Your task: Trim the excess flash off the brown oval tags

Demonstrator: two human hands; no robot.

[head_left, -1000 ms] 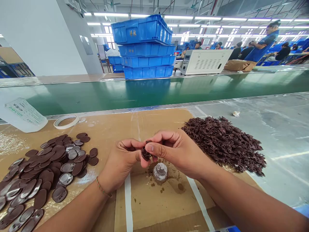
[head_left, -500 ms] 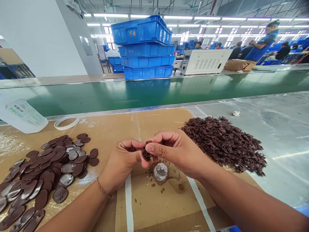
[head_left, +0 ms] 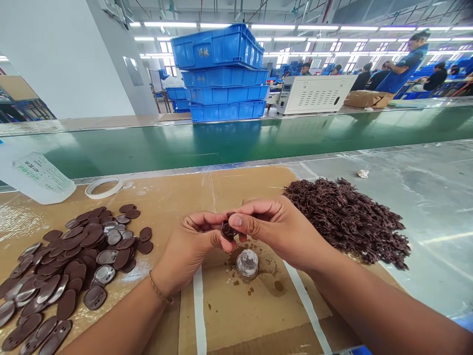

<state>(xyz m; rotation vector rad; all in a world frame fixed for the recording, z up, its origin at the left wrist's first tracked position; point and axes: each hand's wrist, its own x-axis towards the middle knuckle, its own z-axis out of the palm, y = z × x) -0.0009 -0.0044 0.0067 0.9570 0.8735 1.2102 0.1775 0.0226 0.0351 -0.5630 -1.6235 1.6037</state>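
Note:
Between both hands, above the cardboard, is a small dark brown piece (head_left: 228,230). My left hand (head_left: 192,244) pinches it from the left, and my right hand (head_left: 271,229) grips it from the right with thumb and fingers. Just below the hands stands a small round cup (head_left: 247,264) with whitish residue, ringed by brown spots. A heap of flat brown oval pieces (head_left: 74,246), some of them shiny, spreads at the left. To the right lies a pile of dark brown, twisted small parts (head_left: 343,217).
A translucent bottle (head_left: 44,180) lies at the far left beside a roll of tape (head_left: 104,188). Beyond runs a green belt (head_left: 155,148), with stacked blue crates (head_left: 225,79) and a white metal box (head_left: 316,94) behind it. People are farther back.
Both hands still hold the brown piece together; it is turned slightly between the fingers. The whole view has shifted a little.

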